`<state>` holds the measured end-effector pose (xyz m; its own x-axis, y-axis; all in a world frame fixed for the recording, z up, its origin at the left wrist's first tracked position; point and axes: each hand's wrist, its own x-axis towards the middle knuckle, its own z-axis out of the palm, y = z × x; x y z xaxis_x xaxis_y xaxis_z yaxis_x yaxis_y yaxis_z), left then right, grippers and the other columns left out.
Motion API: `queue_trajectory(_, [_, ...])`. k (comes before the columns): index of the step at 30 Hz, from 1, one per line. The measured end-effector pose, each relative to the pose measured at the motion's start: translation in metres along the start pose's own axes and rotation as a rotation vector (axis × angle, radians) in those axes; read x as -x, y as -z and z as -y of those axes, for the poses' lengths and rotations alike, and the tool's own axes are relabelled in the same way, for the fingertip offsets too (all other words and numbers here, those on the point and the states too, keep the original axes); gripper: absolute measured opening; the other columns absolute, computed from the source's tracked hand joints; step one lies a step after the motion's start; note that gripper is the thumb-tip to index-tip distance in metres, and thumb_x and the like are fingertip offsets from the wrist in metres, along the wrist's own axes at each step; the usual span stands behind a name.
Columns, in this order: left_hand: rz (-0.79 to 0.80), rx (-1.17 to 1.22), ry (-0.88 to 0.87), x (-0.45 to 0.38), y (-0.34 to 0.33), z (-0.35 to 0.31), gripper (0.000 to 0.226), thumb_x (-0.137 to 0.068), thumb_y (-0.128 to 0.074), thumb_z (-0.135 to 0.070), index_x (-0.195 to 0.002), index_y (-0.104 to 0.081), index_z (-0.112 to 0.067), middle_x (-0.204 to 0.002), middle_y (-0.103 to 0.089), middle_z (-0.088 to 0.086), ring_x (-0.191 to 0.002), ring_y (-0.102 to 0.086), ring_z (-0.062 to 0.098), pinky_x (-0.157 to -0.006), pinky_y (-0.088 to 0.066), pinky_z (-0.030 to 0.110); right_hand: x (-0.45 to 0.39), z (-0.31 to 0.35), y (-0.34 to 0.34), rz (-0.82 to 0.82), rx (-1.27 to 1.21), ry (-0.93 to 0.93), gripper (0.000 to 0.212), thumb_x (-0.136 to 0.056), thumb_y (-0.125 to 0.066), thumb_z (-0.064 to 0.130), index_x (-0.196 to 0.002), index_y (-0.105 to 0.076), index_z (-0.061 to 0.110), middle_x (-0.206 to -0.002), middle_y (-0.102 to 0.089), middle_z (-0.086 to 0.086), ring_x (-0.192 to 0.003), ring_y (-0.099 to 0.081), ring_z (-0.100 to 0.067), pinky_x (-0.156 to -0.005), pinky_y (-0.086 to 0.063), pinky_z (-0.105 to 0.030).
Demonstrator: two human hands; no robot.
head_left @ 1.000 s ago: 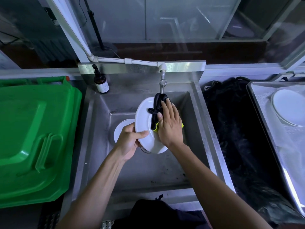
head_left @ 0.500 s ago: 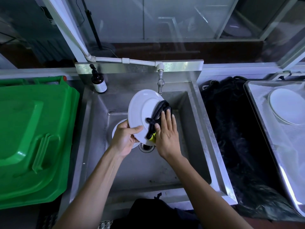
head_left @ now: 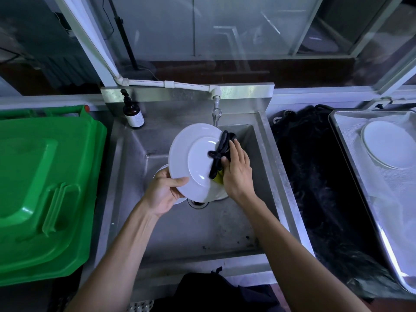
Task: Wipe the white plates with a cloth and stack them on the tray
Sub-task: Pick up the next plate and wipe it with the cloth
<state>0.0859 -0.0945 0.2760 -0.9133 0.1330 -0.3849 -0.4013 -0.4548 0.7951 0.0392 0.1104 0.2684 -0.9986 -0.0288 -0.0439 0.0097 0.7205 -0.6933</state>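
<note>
Head view: wiping underway over sink.
L hand: gripping plate rim.
R hand: pressing cloth on plate.
Done: plates stacking on tray, right of sink.
Left: more lying in sink.

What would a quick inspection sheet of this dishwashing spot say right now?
Surface: steel sink, grimy, specks near front.
Job's things: plate held tilted over the sink; dark cloth on its right side; more plates underneath; stack on the tray, right.
Clutter: brown bottle on the sink's back left corner; green bin left; black netting right.
Hands: left hand grips the plate's rim; right hand presses the cloth.
Cables: nothing seen for certain.
Surroundings: white pipe, tap, glass panels behind.
</note>
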Motion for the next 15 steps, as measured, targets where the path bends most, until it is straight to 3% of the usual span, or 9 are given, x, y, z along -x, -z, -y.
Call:
queue_trajectory(8, [0.044,-0.064,0.058,0.001,0.010,0.002,0.035,-0.076,-0.069,-0.003,-0.108,-0.077,-0.014,-0.116,-0.073,0.015,-0.106,-0.069,0.036,-0.095,-0.050,0.062,-0.013,0.001,0.016,-0.002,0.202,0.183,0.051,-0.107,-0.031,0.036,-0.157,-0.023,0.026,-0.166,-0.013,0.013,-0.149,-0.013,-0.015,-0.111,-0.027,-0.045])
queue_trajectory(15, [0.017,0.039,-0.007,-0.003,0.001,0.006,0.033,-0.076,-0.067,0.000,-0.105,-0.079,-0.012,-0.112,-0.075,0.013,-0.100,-0.072,0.030,-0.078,-0.062,0.043,0.000,0.008,0.010,-0.073,0.020,-0.062,0.050,-0.108,-0.028,0.037,-0.156,-0.025,0.022,-0.165,-0.017,0.011,-0.146,-0.019,-0.022,-0.114,-0.025,-0.051])
